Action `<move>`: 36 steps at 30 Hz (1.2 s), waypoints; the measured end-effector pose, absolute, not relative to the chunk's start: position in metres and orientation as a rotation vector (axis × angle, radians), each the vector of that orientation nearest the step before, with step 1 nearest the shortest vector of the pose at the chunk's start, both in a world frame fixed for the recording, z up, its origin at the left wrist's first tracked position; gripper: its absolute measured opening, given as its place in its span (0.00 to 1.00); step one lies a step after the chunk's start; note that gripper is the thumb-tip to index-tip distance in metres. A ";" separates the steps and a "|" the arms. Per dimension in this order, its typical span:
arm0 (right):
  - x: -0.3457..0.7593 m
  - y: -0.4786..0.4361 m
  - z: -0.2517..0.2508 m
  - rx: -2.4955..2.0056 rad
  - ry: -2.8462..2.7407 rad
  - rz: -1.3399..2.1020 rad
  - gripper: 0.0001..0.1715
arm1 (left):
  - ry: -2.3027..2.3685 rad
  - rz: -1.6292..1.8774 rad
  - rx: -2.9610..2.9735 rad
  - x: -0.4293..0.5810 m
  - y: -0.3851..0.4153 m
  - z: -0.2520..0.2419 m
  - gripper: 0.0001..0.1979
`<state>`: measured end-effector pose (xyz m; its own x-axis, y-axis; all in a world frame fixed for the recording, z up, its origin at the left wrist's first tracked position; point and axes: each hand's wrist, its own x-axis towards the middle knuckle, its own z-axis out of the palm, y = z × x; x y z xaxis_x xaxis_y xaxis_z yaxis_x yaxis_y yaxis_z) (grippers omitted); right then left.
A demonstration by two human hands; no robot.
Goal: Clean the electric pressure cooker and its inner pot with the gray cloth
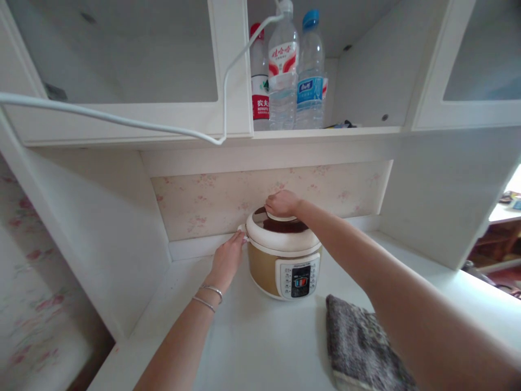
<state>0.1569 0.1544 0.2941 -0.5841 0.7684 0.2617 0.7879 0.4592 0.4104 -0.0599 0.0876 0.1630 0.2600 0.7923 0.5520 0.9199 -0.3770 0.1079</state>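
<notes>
Cooker (266, 269) sits upright on the white desk (252, 347), at about twelve o'clock from the person and near the papered wall (211, 206) behind. Watching from the room, I'd look first at how the two hands stand about its lid (280, 240): one on top, one at the edge. The right hand (284, 203) is over the lid's crown, its forearm coming in from four o'clock; its fingers look curled closed round the raised handle (281, 218). The hand hides much of that handle, though the strip that shows seems to lie along the nine-to-three line. The left hand (228, 255) comes up from seven o'clock and meets the cooker at nine to ten o'clock, by the small side handle (241, 227). Its fingers are close together and nearly straight; whether they wrap that handle or only press on it, I cannot tell. So the right hand is nearer the lid's middle, the left nearer its edge. The cooker is round and offers no long axis, but its control panel (301, 278) faces five o'clock. The lid looks seated level, with no opening showing along the front. A grey towel (360, 339) lies at four to five o'clock, apart from the cooker.
</notes>
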 end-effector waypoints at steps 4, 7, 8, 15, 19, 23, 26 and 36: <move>0.156 0.140 0.297 -1.318 -2.641 -0.847 0.25 | -1.621 -0.818 -2.266 -0.058 0.084 0.164 0.19; 0.156 0.112 0.294 -1.114 -2.545 -0.911 0.21 | -1.653 -0.840 -2.244 -0.058 0.082 0.164 0.19; 0.158 0.099 0.290 -1.015 -2.500 -0.920 0.20 | -1.659 -0.840 -2.242 -0.058 0.081 0.164 0.19; 0.214 -0.033 0.210 -0.654 -2.765 -0.650 0.12 | -1.692 -0.872 -2.181 -0.054 0.076 0.157 0.20; 0.270 -0.099 0.147 -1.353 -2.697 -0.137 0.19 | -1.708 -0.895 -2.166 -0.051 0.073 0.157 0.21; 0.324 -0.133 0.089 -1.859 -2.512 0.348 0.48 | -1.704 -0.903 -2.174 -0.047 0.069 0.161 0.21; 0.345 -0.141 0.056 -1.876 -2.454 0.380 0.47 | -1.737 -0.888 -2.156 -0.043 0.066 0.163 0.21; 0.388 -0.081 0.041 -2.018 -1.773 0.179 0.28 | -1.772 -0.833 -2.112 -0.039 0.058 0.165 0.22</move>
<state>0.3878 -0.0807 0.0410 0.1672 0.9672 0.1913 0.9093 -0.0763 -0.4091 -0.0389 0.0583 0.1650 0.0914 0.8123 0.5760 0.9619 -0.2217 0.1601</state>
